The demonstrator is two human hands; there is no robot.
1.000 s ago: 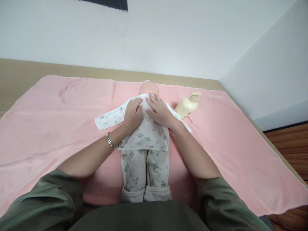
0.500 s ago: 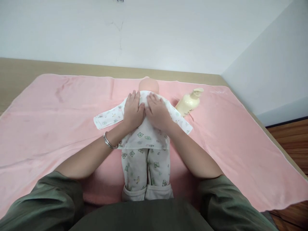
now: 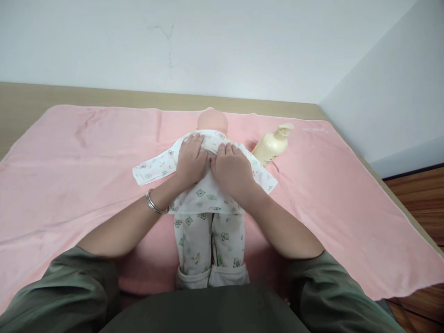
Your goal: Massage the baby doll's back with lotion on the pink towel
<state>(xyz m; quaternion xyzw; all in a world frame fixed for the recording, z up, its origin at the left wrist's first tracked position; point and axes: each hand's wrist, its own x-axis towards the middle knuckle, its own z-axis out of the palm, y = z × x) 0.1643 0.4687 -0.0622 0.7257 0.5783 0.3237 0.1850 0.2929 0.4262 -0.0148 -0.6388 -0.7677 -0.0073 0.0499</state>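
Observation:
A baby doll [image 3: 212,121] lies on the pink blanket with its head away from me, dressed in a white printed top [image 3: 204,196] and matching trousers [image 3: 227,236]. Both sleeves spread out to the sides. My left hand [image 3: 190,159] rests palm down on the left of the upper body, fingers stretched out and pointing toward the head. Beside it, my right hand [image 3: 233,171] presses on the right half, its fingers slightly bent over the fabric. The thumbs almost meet in the middle, where the cloth is wrinkled. Neither hand grips anything.
A cream pump bottle [image 3: 272,145] lies tilted by the doll's right-side sleeve. The pink blanket [image 3: 329,208] covers most of the wooden tabletop [image 3: 27,99]. A white wall [image 3: 222,51] stands behind, with another at the right.
My right hand has slid slightly toward me, its fingers bending more. The cloth near the neck has wrinkled. My left hand stays nearly in place, and the view has shifted slightly.

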